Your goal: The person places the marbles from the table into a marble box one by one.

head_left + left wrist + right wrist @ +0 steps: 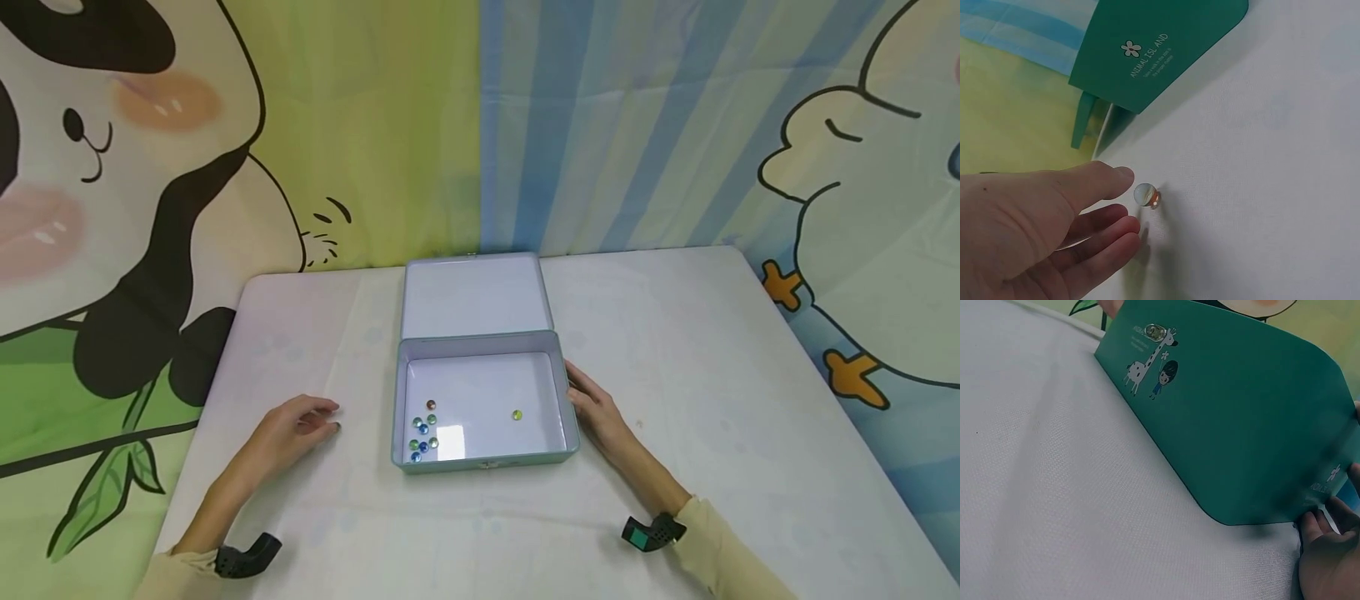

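An open rectangular tin box, green outside and pale inside, stands on the table. Several glass marbles cluster at the left of its floor, and one yellow-green marble lies toward its right. Left of the box, my left hand hovers low with fingers loosely bent. In the left wrist view, a clear marble with orange tints shows just past its fingertips, with a gap between. My right hand rests against the box's right wall, fingers laid along the outside.
The box's lid is tipped back toward the rear edge of the white table. Behind hangs a cartoon-printed cloth. Dark bands sit at both wrists.
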`<action>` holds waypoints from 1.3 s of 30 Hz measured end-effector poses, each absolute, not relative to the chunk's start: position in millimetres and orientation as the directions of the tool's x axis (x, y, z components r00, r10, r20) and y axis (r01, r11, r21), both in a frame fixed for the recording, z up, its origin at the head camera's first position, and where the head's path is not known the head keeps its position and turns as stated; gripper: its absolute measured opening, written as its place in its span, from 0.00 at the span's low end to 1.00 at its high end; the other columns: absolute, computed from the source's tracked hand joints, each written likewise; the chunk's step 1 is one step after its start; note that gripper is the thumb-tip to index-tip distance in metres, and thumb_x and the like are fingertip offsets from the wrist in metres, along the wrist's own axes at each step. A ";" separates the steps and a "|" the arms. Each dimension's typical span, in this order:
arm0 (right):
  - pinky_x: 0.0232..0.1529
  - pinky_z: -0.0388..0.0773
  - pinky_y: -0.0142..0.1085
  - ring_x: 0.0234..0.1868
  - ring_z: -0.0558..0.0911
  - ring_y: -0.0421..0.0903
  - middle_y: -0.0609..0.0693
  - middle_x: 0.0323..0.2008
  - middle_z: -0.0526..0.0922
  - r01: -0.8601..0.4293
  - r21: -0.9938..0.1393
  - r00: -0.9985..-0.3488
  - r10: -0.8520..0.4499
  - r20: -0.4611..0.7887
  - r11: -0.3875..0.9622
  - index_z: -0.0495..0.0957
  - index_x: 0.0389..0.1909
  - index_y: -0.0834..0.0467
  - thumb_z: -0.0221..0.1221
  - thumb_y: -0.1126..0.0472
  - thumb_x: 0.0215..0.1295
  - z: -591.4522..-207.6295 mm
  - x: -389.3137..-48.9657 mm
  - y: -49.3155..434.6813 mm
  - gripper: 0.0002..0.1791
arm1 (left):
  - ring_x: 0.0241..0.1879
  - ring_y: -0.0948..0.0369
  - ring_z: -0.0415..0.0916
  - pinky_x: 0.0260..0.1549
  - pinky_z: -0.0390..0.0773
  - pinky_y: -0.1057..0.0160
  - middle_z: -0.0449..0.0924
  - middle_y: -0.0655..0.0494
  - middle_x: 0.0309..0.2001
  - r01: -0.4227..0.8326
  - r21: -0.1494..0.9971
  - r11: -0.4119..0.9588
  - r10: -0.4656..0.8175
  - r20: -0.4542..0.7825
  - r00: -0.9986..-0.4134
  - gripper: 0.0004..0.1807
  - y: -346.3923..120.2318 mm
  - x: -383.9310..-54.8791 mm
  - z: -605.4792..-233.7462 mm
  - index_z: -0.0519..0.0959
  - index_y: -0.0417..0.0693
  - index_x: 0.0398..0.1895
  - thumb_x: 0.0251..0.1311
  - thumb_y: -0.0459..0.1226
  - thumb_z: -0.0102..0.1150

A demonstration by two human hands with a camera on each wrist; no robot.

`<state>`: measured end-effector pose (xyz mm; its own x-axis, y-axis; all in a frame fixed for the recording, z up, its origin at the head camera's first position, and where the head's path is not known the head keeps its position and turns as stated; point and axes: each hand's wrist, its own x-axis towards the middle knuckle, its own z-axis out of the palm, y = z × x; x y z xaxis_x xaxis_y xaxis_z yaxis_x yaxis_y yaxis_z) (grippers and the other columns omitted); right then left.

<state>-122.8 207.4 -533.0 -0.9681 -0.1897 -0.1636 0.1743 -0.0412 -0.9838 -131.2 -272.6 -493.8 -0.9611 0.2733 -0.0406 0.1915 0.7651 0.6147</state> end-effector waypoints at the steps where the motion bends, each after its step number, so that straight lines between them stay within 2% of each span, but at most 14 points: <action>1: 0.58 0.65 0.17 0.76 0.50 0.62 0.64 0.76 0.50 0.170 -0.985 -0.968 -0.192 -0.159 -0.039 0.50 0.75 0.62 0.47 0.58 0.72 -532.9 -122.7 207.6 0.34 | 0.34 0.65 0.79 0.36 0.81 0.68 0.83 0.54 0.38 0.191 0.616 0.764 0.273 -0.040 -0.961 0.16 -272.4 -130.7 -494.0 0.82 0.43 0.47 0.54 0.34 0.69; 16: 0.59 0.64 0.17 0.76 0.50 0.59 0.62 0.76 0.50 0.163 -0.985 -0.968 -0.204 -0.149 -0.051 0.49 0.75 0.61 0.47 0.58 0.73 -538.1 -124.8 210.1 0.34 | 0.34 0.67 0.79 0.35 0.81 0.70 0.83 0.54 0.39 0.204 0.630 0.749 0.277 -0.019 -0.961 0.14 -270.4 -127.7 -504.0 0.83 0.44 0.45 0.53 0.31 0.69; 22: 0.59 0.64 0.17 0.76 0.50 0.59 0.62 0.76 0.50 0.162 -0.985 -0.967 -0.208 -0.147 -0.059 0.49 0.75 0.61 0.47 0.58 0.73 -537.9 -125.0 210.2 0.34 | 0.33 0.70 0.77 0.34 0.81 0.72 0.82 0.56 0.36 0.233 0.612 0.755 0.290 0.008 -0.957 0.12 -271.1 -126.8 -510.4 0.84 0.45 0.41 0.52 0.30 0.69; 30: 0.60 0.63 0.19 0.77 0.50 0.58 0.60 0.76 0.51 0.171 -0.985 -0.965 -0.207 -0.162 -0.025 0.50 0.76 0.59 0.46 0.57 0.73 -536.4 -124.3 210.4 0.33 | 0.33 0.66 0.78 0.33 0.80 0.70 0.81 0.57 0.35 0.260 0.578 0.774 0.298 0.030 -0.954 0.11 -269.6 -126.4 -511.1 0.85 0.46 0.38 0.51 0.28 0.69; 39: 0.59 0.65 0.17 0.76 0.50 0.60 0.63 0.76 0.51 0.156 -0.986 -0.968 -0.209 -0.140 -0.060 0.50 0.75 0.62 0.46 0.59 0.73 -536.2 -124.4 209.6 0.33 | 0.32 0.67 0.78 0.32 0.80 0.71 0.81 0.58 0.34 0.286 0.581 0.762 0.298 0.078 -0.951 0.12 -269.6 -123.7 -513.3 0.85 0.46 0.38 0.50 0.28 0.70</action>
